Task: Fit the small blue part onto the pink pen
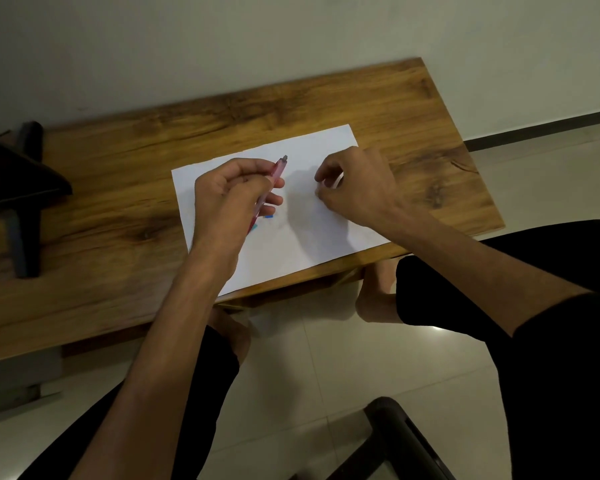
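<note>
Chair frame (pixel 400 441), dark and glossy, sits nearest at bottom right, on pale floor tiles (pixel 326 375); dark-clad knees and bare feet show under the worktop (pixel 125 202) edge. Left hand (pixel 222 199) curls round a red pen (pixel 276 174), button end pointing up and away, barrel running down under the palm; tip hidden, so can't tell whether it touches the sheet. Right hand (pixel 357 188) has fingers curled with fingertips together down at the paper (pixel 312 237); looks like it pinches something small, but what it is isn't visible. Small blue marks (pixel 269 216) on the sheet just beside the left hand's fingers. Judgement: mid-way through pen handling over the paper, not writing at this instant; next move needs a steady sheet and the pen tip brought to bare white area. Paper lies at an angle near the worktop's front edge, one corner at the lip. Wood-grain top, dark object (pixel 14 181) at far left. Beyond: plain wall (pixel 291 39), dark skirting (pixel 541 128) at right.
</note>
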